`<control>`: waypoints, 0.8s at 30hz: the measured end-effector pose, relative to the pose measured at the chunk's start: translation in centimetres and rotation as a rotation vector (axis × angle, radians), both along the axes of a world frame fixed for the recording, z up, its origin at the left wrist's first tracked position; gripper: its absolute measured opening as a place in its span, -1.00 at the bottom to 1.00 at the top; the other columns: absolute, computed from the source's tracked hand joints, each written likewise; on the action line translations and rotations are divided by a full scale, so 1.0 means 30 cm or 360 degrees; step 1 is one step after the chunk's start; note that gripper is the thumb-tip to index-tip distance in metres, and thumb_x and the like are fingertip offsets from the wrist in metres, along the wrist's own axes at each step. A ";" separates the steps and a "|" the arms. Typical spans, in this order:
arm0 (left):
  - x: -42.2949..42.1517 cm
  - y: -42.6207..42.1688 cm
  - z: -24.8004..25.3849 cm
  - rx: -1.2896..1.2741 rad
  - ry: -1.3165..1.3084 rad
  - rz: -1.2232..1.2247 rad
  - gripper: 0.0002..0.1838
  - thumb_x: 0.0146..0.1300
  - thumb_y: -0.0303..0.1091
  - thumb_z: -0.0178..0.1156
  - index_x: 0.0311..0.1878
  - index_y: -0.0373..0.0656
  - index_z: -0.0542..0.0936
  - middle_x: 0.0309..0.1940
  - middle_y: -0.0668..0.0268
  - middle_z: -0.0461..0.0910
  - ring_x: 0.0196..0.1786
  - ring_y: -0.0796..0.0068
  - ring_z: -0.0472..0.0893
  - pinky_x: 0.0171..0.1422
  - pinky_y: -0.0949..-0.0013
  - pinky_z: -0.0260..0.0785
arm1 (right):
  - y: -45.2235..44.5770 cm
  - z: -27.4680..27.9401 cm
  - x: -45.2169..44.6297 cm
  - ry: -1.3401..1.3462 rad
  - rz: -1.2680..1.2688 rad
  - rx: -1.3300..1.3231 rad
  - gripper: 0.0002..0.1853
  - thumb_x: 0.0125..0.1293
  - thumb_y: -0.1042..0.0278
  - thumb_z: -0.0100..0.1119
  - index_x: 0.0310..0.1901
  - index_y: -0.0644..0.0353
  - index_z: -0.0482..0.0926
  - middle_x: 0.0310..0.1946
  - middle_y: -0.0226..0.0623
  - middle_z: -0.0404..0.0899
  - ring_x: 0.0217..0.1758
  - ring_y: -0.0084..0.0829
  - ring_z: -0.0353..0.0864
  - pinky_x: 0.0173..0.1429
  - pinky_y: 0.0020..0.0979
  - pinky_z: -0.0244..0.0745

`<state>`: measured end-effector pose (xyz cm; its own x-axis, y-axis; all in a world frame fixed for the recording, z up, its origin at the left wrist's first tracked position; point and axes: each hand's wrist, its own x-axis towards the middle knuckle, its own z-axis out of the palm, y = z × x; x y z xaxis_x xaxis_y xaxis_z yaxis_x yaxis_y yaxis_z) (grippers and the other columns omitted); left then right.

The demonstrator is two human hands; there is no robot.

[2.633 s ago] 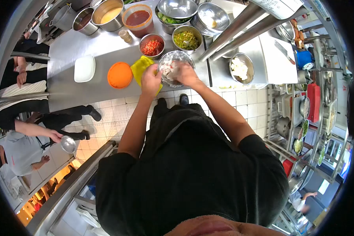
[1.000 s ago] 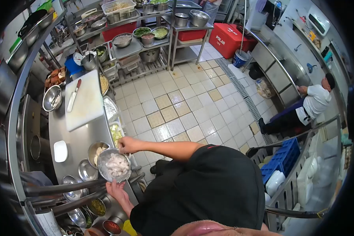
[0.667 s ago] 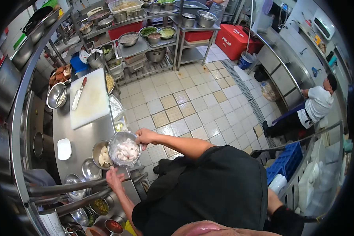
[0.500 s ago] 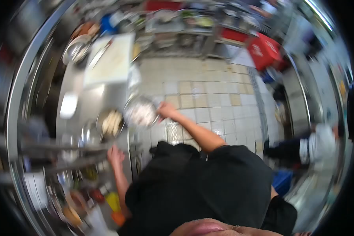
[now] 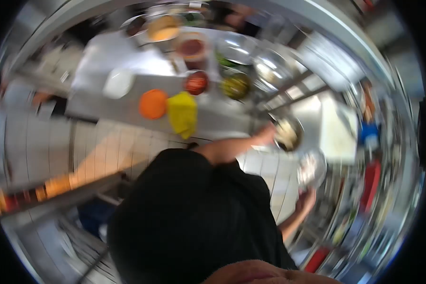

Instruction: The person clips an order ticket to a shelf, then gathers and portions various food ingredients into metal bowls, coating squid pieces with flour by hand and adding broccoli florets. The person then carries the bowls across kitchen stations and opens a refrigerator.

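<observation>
My right hand (image 5: 306, 201) is closed on the rim of a metal bowl (image 5: 323, 171) with white contents (image 5: 309, 169), held out past the counter's edge. My left hand (image 5: 266, 134) is at the near side of a second metal bowl (image 5: 296, 142), which holds pale, stick-like pieces (image 5: 285, 132). That hand seems to touch the bowl's rim, but its fingers are smeared by motion. Beyond the bowls lies a white cutting board (image 5: 337, 130) on the steel counter.
An orange round item (image 5: 153, 104) and a yellow cloth-like item (image 5: 182, 113) lie along the counter's front edge (image 5: 113, 108). Containers of red food (image 5: 196, 83) and green food (image 5: 235, 86) stand behind. Metal shelf bars (image 5: 293, 92) cross above the counter. Tiled floor (image 5: 99, 146) shows below.
My view has swung sharply left, so the counter now crosses the top. My left hand has come to the bowl of pale pieces. My right hand still holds its bowl.
</observation>
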<state>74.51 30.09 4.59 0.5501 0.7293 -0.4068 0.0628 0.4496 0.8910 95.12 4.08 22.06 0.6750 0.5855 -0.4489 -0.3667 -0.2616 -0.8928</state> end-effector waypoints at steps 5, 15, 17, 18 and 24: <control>0.009 0.017 0.166 0.0181 0.0618 -0.0022 -0.71 -0.15 -0.41 0.18 -0.28 -0.30 0.57 -0.47 0.03 0.59 -0.40 0.11 0.63 -0.32 0.14 0.49 | 0.052 0.036 0.109 -0.0173 0.0513 -0.0066 -0.71 0.18 0.29 0.13 -0.05 0.12 0.54 -0.18 -0.42 0.54 -0.16 -0.52 0.48 -0.34 -0.49 0.38; -0.522 -0.091 0.366 0.0529 0.0479 -0.0223 -0.71 -0.15 -0.29 0.22 -0.43 -0.38 0.55 -0.56 0.02 0.55 -0.40 0.17 0.63 -0.31 0.19 0.46 | 0.305 0.235 -0.133 0.0205 0.1225 -0.0042 -0.64 -0.01 0.42 0.19 -0.10 0.21 0.47 -0.27 -0.33 0.61 -0.40 -0.47 0.61 -0.51 -0.54 0.53; -0.689 -0.127 0.506 0.0286 0.0297 -0.0139 -0.75 -0.17 -0.34 0.22 -0.47 -0.35 0.52 -0.60 0.07 0.52 -0.42 0.24 0.60 -0.34 0.21 0.42 | 0.343 0.235 -0.198 0.0290 0.1311 -0.0046 -0.65 -0.02 0.45 0.14 -0.11 0.25 0.46 -0.34 -0.26 0.61 -0.46 -0.42 0.62 -0.47 -0.51 0.58; -0.734 -0.123 0.468 0.0394 0.0295 -0.0067 -0.77 -0.17 -0.35 0.22 -0.49 -0.34 0.49 -0.61 0.10 0.49 -0.45 0.28 0.57 -0.37 0.22 0.38 | 0.361 0.227 -0.236 0.0276 0.1329 -0.0049 -0.64 -0.02 0.45 0.14 -0.11 0.25 0.46 -0.34 -0.26 0.62 -0.45 -0.42 0.62 -0.47 -0.50 0.58; -1.180 -0.173 0.393 0.0736 0.0218 0.0392 -0.80 -0.17 -0.39 0.22 -0.57 -0.29 0.42 -0.67 0.21 0.39 -0.54 0.42 0.43 -0.45 0.23 0.24 | 0.448 0.264 -0.654 0.0293 0.1519 0.0102 -0.60 -0.02 0.42 0.13 -0.06 0.28 0.46 -0.25 -0.25 0.62 -0.43 -0.41 0.63 -0.47 -0.47 0.58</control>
